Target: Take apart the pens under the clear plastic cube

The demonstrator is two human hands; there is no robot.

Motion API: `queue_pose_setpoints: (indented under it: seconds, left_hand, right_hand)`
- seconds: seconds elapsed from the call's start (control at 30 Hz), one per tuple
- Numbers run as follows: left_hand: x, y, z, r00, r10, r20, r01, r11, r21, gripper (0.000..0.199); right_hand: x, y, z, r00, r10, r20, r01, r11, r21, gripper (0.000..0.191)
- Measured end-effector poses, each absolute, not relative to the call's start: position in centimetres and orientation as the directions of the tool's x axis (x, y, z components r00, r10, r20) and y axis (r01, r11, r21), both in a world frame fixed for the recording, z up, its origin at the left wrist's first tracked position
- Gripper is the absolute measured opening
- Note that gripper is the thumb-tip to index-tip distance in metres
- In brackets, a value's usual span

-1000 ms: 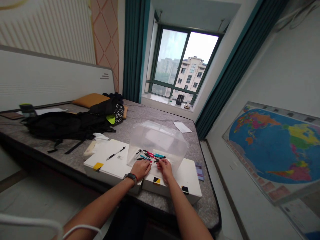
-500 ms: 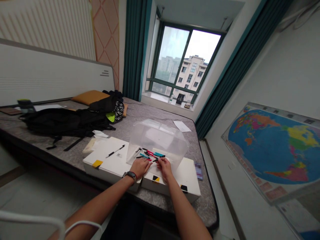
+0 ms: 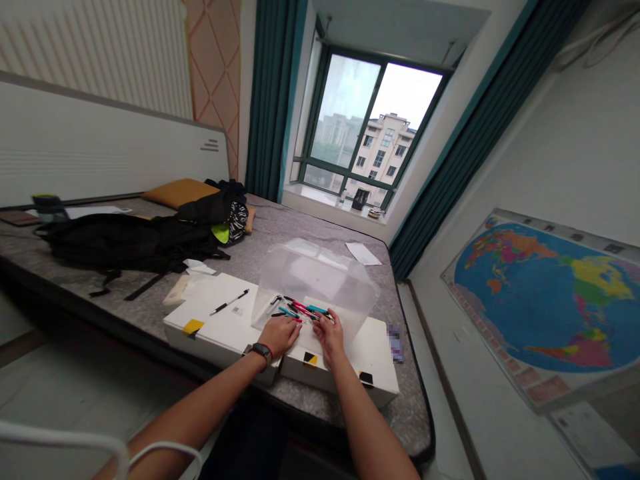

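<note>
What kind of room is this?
Probably an apartment bedroom: a grey mattress with a padded white headboard, teal curtains at the window, and a world map on the wall.

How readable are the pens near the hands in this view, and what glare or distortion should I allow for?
In the head view, the pens between the left hand and right hand are sharp enough to tell apart by colour, though small; the clear bin looks hazy; the window is bright and washed out; the wide lens bends the map and walls.
</note>
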State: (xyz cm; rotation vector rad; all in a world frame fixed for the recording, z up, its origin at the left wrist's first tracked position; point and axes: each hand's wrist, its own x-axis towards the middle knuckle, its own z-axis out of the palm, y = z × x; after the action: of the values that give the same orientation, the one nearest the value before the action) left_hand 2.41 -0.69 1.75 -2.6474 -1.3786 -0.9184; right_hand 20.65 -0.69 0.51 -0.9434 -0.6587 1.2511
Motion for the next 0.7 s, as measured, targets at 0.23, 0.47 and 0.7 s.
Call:
queue_pose_setpoints:
  seconds: [0.23, 0.47, 0.7]
  left_hand:
    - [2.41, -0.55, 1.49, 0.434, 0.735, 0.521, 0.74, -0.62, 0.259, 0.039]
    - [2.37, -0.19, 1.0, 0.466, 0.693, 0.55, 0.718, -0.66, 0.223, 0.04]
    - [2.4, -0.06, 0.88, 0.502, 0.676, 0.54, 0.717, -0.674, 0.177, 0.04]
  right_hand:
    - [20.58, -0.68, 0.38, 0.204, 0.976, -0.078, -0.307, -0.011, -0.952, 0.032]
    - [20.64, -0.99, 0.96, -0.021, 0.999, 0.035, 0.034, 0.036, -0.999, 0.038]
    - [20.96, -0.78, 0.92, -0.105, 0.995, -0.004, 0.078, 0.004, -0.997, 0.033]
